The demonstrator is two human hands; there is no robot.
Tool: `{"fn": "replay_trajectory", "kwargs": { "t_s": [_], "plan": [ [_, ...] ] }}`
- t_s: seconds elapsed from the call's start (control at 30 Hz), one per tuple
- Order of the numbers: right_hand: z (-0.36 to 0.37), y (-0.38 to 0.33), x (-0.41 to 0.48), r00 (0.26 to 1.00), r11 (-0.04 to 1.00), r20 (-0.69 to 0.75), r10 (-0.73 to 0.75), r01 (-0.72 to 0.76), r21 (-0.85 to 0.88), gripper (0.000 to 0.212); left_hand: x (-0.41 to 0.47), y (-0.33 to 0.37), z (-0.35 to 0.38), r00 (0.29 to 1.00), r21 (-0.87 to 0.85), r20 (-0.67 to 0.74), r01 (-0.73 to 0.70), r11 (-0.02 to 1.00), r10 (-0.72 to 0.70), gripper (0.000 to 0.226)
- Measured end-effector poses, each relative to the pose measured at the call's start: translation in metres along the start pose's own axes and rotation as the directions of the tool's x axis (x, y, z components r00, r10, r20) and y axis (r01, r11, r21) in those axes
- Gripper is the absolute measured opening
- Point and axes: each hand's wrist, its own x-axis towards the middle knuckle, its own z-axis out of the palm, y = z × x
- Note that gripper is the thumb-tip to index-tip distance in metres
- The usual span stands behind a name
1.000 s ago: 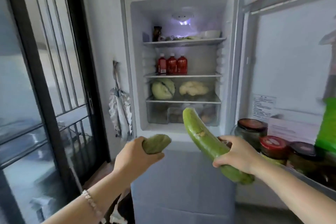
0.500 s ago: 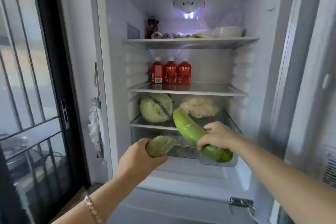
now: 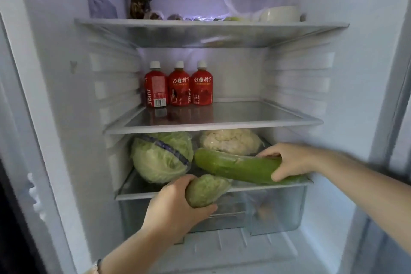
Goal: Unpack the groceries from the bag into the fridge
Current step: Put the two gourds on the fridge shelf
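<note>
Green and stiff, the long gourd (image 3: 240,168) looked heavy; the right hand (image 3: 289,161) gripped its end, the left hand (image 3: 175,209) clutched a smaller gourd (image 3: 206,189).

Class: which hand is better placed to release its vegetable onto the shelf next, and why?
Probably the right hand: its long gourd lies along the shelf. The left hand holds its smaller piece at the front edge.

Both arms reach forward, left hand (image 3: 175,208) lower, right hand (image 3: 289,161) higher, each curled in a grip.
</note>
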Motion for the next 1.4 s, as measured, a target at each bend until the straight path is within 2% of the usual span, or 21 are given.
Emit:
{"fn": "replay_trajectory", "kwargs": {
  "t_s": [0.1,0.17,0.27,0.37,0.47,0.57,0.77,0.87,1.0,1.1,1.2,1.3,1.4],
  "plan": [
    [0.003,0.006,0.009,0.999,0.999,0.025,0.041,-0.041,0.010,0.061,0.022,-0.015,0.007,0.974,0.024,0.091,-0.211,0.977,0.208,0.070],
    [0.003,0.005,0.013,0.998,0.998,0.025,0.066,-0.067,0.016,0.065,0.036,-0.022,0.013,0.916,0.031,0.196,-0.362,0.931,0.350,0.067],
    [0.007,-0.006,0.025,0.983,0.999,-0.180,-0.029,0.021,-0.043,0.059,0.051,-0.030,0.022,0.842,-0.001,0.298,-0.472,0.882,0.451,0.062],
    [0.020,-0.036,0.049,0.939,0.987,-0.305,-0.158,0.143,-0.071,0.059,0.056,-0.035,0.028,0.818,-0.065,0.329,-0.478,0.876,0.471,0.056],
    [0.029,-0.054,0.089,0.942,0.973,-0.271,-0.199,0.157,-0.170,0.059,0.058,-0.037,0.027,0.797,-0.106,0.371,-0.474,0.874,0.477,0.052],
    [0.026,-0.053,0.110,0.956,0.982,-0.238,-0.174,0.152,-0.107,0.056,0.058,-0.039,0.027,0.790,-0.116,0.376,-0.478,0.871,0.484,0.055],
    [0.017,-0.028,0.104,0.915,0.953,-0.276,-0.293,0.258,-0.156,0.053,0.056,-0.034,0.029,0.826,-0.095,0.350,-0.437,0.894,0.441,0.060],
    [0.013,-0.013,0.096,0.929,0.963,-0.254,-0.269,0.255,-0.088,0.051,0.055,-0.030,0.029,0.828,-0.088,0.372,-0.418,0.904,0.420,0.057],
    [0.016,-0.007,0.080,0.929,0.960,-0.323,-0.179,0.237,0.151,0.044,0.054,-0.025,0.031,0.829,-0.071,0.386,-0.411,0.909,0.405,0.060],
    [0.025,-0.012,0.057,0.938,0.995,-0.339,-0.074,0.091,0.033,0.033,0.054,-0.025,0.032,0.821,-0.063,0.393,-0.425,0.903,0.414,0.067],
    [0.038,-0.010,0.026,0.951,0.999,-0.310,0.012,-0.027,-0.043,0.065,0.054,-0.022,0.030,0.803,-0.077,0.433,-0.420,0.904,0.410,0.057],
    [0.048,-0.002,0.012,0.907,0.989,-0.420,-0.035,-0.030,-0.146,0.069,0.055,-0.018,0.032,0.799,-0.056,0.439,-0.432,0.900,0.410,0.060],
    [0.042,0.001,0.010,0.901,0.996,-0.433,0.006,-0.043,-0.075,0.069,0.058,-0.012,0.037,0.811,-0.061,0.418,-0.425,0.903,0.409,0.067]
  ]
}}
